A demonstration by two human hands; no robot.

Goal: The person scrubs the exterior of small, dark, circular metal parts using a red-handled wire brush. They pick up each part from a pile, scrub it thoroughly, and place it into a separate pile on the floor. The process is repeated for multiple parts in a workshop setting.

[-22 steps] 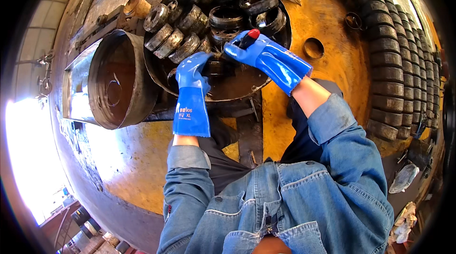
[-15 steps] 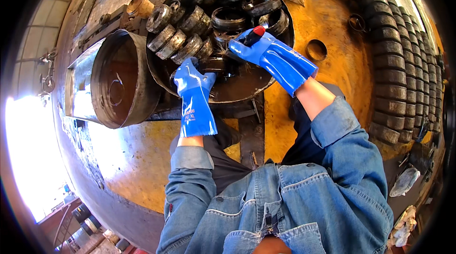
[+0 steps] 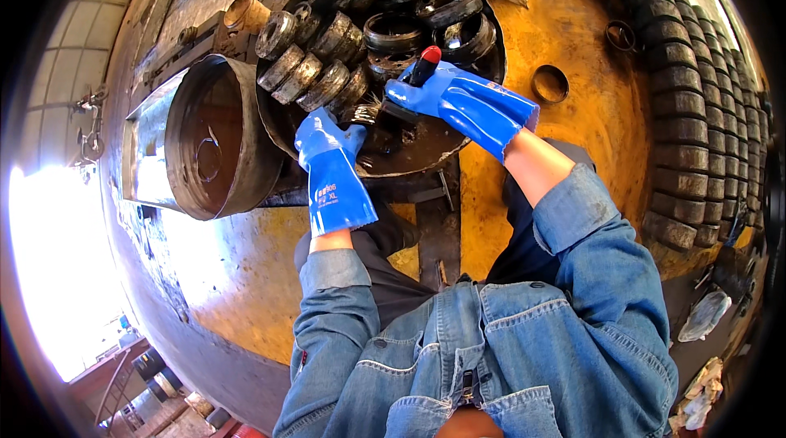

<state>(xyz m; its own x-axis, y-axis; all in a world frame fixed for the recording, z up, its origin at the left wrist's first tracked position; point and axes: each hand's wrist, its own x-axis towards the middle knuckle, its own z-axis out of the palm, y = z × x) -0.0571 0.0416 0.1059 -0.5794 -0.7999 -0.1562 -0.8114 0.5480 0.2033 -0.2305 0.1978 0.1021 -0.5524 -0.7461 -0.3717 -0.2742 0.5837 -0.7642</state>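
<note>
My left hand (image 3: pixel 326 142), in a blue rubber glove, is closed on the near edge of a dark, oily metal ring (image 3: pixel 375 137) over a wide round pan (image 3: pixel 434 158). Much of the ring is hidden by the glove and the shadow. My right hand (image 3: pixel 442 94), gloved alike, grips a brush with a black, red-ended handle (image 3: pixel 424 66). Its bristles point left at the ring, close to my left fingers. Several oily metal rings (image 3: pixel 395 33) and stacked grooved cylinders (image 3: pixel 296 78) fill the far part of the pan, above dark liquid.
Left of the pan, an open metal drum (image 3: pixel 246 139) lies tilted. Rows of stacked dark cylinders (image 3: pixel 678 123) stand at the right. A single ring (image 3: pixel 549 84) lies on the yellow stained floor (image 3: pixel 512 37). Behind the drum is a rusty can (image 3: pixel 246 14).
The brush has shifted left and nearer with my right hand, its handle now more upright. My left hand has moved slightly left and down, and the ring has tilted.
</note>
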